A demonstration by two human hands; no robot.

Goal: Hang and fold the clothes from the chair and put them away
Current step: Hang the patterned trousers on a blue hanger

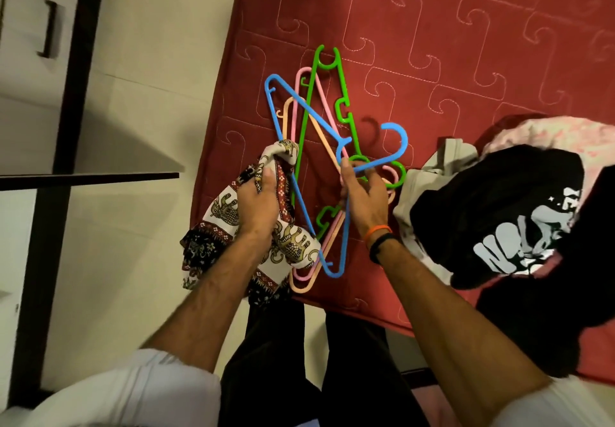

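Observation:
A pile of plastic hangers lies on the red quilted mattress: a blue hanger on top, a green hanger, a pink hanger and a peach hanger under it. My right hand grips the blue hanger at the base of its hook. My left hand is closed on a white and maroon elephant-print cloth, which hangs bunched over the mattress edge.
A heap of clothes sits on the mattress at the right: a black printed T-shirt, a grey garment, a pink garment. A wardrobe with a dark handle and a dark shelf edge stands at the left.

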